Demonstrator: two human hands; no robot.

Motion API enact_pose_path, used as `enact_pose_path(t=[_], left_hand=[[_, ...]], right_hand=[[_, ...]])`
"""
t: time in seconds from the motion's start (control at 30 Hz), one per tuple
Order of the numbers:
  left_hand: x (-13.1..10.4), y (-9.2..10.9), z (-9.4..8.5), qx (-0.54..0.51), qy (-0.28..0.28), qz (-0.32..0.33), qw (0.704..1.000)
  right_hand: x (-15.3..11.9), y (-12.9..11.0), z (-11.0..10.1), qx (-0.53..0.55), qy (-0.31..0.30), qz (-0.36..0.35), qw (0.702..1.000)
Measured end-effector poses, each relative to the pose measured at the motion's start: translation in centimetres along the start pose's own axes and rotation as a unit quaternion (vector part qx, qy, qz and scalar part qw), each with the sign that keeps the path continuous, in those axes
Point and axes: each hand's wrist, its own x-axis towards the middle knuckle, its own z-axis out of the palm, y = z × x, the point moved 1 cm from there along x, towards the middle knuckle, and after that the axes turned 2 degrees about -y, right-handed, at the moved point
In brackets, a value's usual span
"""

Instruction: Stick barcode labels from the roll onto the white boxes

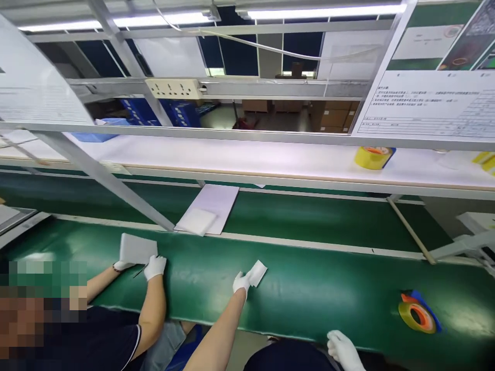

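Note:
My left hand (242, 283), in a white glove, reaches out over the green work surface. Its fingers are closed on the near edge of a small flat white piece (257, 273). Whether that piece is paper or a packet I cannot tell. Lower down, by the front edge, my right hand (342, 349) has its gloved fingers curled in, and nothing shows in them. Further right lies a roll of yellow tape (410, 315) with an orange core and a blue part beside it.
On my left a co-worker in white gloves holds a white box-like piece (138, 249) and a thin dark tool. A white board (222, 206) with a white pad (198, 221) leans over the rail. Another tape roll (371, 157) stands on the shelf (247, 154).

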Motion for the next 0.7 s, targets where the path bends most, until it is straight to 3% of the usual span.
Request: enact_pose_path(t=[0.07,0.17,0.3,0.4,0.5,0.6,0.7], left_hand=[[-0.8,0.6,1.3,-0.031,-0.070,0.006,0.997],[-3.9,0.8,3.2,-0.086,-0.204,0.035,0.975],[-10.3,0.6,4.3,-0.149,-0.430,0.107,0.884],[-14.4,0.7,3.5,-0.138,-0.541,0.152,0.816],[-16.2,1.8,2.2,-0.090,-0.554,0.174,0.809],[-16.3,3.7,1.0,-0.086,-0.518,0.155,0.837],[-16.3,5.5,0.2,-0.077,-0.474,0.152,0.864]], right_hand=[[-0.6,-1.6,2.5,-0.003,-0.004,-0.007,1.000],[-1.4,-5.0,4.9,-0.028,-0.011,-0.059,0.998],[-2.0,-10.1,7.0,-0.055,-0.011,-0.170,0.984],[-2.5,-12.9,8.7,-0.079,-0.044,-0.197,0.976],[-3.7,-14.6,10.4,-0.046,-0.119,-0.235,0.964],[-5.5,-15.8,11.5,-0.011,-0.197,-0.264,0.944],[-6.8,-16.5,11.6,-0.032,-0.225,-0.277,0.933]])
